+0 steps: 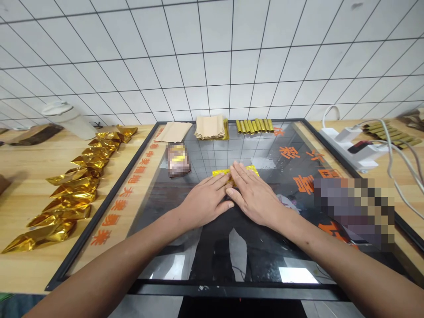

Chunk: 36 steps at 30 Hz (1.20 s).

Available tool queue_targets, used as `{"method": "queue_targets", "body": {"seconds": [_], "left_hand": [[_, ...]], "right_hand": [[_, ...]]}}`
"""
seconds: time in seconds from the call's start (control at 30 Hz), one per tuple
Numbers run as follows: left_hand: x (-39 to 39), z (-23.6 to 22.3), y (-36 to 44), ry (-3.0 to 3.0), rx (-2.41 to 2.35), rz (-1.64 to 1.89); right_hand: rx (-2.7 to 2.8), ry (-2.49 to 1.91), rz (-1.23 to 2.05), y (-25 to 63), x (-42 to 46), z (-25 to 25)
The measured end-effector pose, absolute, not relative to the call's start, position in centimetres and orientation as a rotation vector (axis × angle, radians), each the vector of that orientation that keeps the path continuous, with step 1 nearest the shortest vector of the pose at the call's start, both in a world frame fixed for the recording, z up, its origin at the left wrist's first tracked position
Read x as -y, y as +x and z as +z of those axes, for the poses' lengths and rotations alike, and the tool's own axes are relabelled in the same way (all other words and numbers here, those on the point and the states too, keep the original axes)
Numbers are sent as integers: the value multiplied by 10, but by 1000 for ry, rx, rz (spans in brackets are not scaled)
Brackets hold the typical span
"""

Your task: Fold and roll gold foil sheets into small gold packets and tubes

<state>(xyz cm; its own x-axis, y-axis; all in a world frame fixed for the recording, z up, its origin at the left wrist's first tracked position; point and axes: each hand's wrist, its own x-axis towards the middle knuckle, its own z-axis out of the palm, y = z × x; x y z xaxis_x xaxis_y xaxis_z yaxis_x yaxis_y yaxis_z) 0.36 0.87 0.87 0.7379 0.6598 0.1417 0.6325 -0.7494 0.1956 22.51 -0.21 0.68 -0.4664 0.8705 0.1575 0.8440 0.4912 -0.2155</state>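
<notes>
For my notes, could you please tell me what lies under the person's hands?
Parts of a yellow sheet show beyond the left hand and right hand; the portions they cover, and anything beneath, cannot be seen.

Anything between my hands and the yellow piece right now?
Nothing visible: the left hand and right hand both lie over the yellow piece, though the contact underneath is hidden. The blurred packet sits off to the left, apart from both hands.
</notes>
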Motion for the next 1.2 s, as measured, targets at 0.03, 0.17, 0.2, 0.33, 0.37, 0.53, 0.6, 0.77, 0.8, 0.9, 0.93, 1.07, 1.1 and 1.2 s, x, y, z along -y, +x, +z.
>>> {"method": "queue_targets", "body": {"seconds": [0.03, 0.17, 0.2, 0.33, 0.37, 0.53, 0.6, 0.77, 0.8, 0.9, 0.93, 1.07, 1.1, 1.2], "left_hand": [[-9, 9, 4, 2795, -1047, 308], [-8, 10, 3, 2812, -1072, 258], [-8, 10, 3, 2817, -1072, 250], [-7, 11, 3, 2833, -1074, 260], [-7, 11, 3, 2836, -1078, 260], [-7, 9, 3, 2852, -1092, 250], [-7, 8, 3, 2853, -1095, 253], [-7, 10, 4, 2818, -1050, 295], [-7, 11, 4, 2811, -1043, 296], [-7, 10, 4, 2813, -1054, 269], [-7, 10, 3, 2820, -1060, 259], [-7, 8, 2, 2856, -1075, 242], [-7, 7, 2, 2865, -1076, 237], [-8, 7, 2, 2878, -1088, 216]], "right_hand": [[2514, -1463, 181, 224, 3, 6], [2556, -1481, 143, 225, 2, 1], [2557, -1480, 124, 227, 2, -1], [2555, -1488, 52, 235, -1, -5], [2548, -1507, 34, 238, -2, -6], [2494, -1607, 7, 246, -3, -5], [2473, -1585, 4, 243, 0, -1], [2531, -1387, 132, 229, 14, 7], [2542, -1372, 173, 227, 16, 6], [2559, -1392, 224, 226, 17, 3], [2560, -1410, 219, 227, 16, 2], [2560, -1487, 143, 236, 7, 0], [2561, -1515, 118, 238, 5, 0], [2537, -1608, 56, 244, 0, 1]]}}
